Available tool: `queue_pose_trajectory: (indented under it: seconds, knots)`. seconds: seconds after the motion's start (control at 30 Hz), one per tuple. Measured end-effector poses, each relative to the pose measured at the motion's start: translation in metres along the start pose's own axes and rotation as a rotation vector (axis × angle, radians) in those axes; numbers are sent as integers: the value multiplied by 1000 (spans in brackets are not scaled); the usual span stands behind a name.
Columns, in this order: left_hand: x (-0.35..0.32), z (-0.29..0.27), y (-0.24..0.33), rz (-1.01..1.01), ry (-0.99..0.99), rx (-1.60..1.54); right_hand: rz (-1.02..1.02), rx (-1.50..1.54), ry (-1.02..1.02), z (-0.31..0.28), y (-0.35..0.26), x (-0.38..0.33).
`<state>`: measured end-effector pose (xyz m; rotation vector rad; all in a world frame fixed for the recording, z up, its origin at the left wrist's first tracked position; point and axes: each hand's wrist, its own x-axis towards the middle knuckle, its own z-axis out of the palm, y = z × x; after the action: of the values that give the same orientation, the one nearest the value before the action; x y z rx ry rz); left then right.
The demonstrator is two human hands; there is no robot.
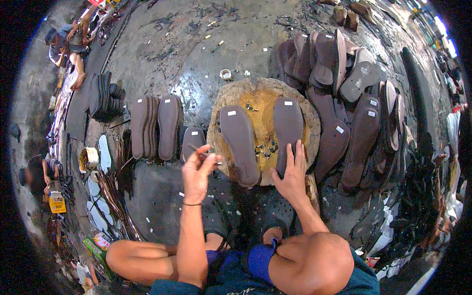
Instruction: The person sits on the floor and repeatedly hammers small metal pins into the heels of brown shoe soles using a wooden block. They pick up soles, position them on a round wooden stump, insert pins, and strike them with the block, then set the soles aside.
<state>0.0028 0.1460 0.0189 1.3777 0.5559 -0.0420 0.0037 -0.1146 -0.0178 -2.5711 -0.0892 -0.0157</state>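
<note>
Two brown shoe soles lie on a round wooden block (223, 93), toes pointing away from me, each with a small white label near the toe. My right hand (293, 174) rests on the heel part of the right sole (287, 118), fingers stretched out. Over the block's left edge, my left hand (196, 172) is raised with a thin dark stick-like tool (202, 151) pinched in its fingers; its exact kind is unclear. Just beyond that hand lies another brown sole (193, 135), partly hidden. Small black scraps (265, 149) are scattered between the two soles on the block.
Brown soles stand in a stack (142, 127) at the left, with dark strap pieces (104, 96) beyond. A large heap of soles (364, 115) crowds the block's right side. Thin strips (125, 196) and pale sole-shaped sheets (98, 211) lie at left. Other people sit at far left.
</note>
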Motion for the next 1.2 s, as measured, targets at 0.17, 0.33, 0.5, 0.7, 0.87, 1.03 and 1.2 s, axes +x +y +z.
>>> queue_pose_trajectory:
  seconds: [0.17,0.33,0.5,0.7,0.87,1.03,1.2]
  knots:
    - [-25,77,-17,68,-89,-210,217,900,-356,-20,-45,5]
    - [-23,82,-19,-10,-149,-250,489,1117,-479,-15,-18,12]
    - [48,21,-35,208,194,211,61,213,-50,-18,-7,13]
    - [84,39,-34,233,130,187,55,-27,-53,3,-5,7]
    - [138,37,2,334,139,106,167,55,150,-28,21,-42]
    - [253,55,26,599,166,579,432,-123,-23,-45,65,-159]
    - [325,63,-5,691,138,965,768,-202,-373,-31,112,-215]
